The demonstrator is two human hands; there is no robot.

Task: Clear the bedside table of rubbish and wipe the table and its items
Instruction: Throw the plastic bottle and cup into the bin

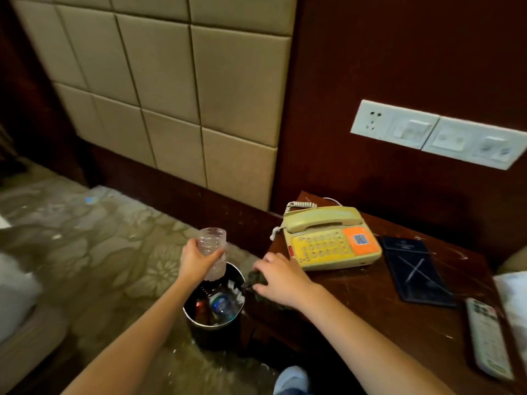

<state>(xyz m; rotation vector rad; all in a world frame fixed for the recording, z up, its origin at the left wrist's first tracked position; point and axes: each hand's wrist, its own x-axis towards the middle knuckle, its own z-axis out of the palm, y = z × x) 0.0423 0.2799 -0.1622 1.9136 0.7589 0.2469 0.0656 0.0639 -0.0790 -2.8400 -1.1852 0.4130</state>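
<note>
My left hand grips a clear plastic bottle upside down over the round black bin, which stands on the floor beside the table and holds bottles and cans. At the left front corner of the dark wooden bedside table, my right hand holds a dark crumpled cloth. On the table sit a yellow telephone, a dark blue folder and a white remote control.
A padded headboard panel and a dark wood wall with a white socket strip rise behind. Patterned carpet lies to the left, with pale bedding at the left edge. A blue shoe shows at the bottom.
</note>
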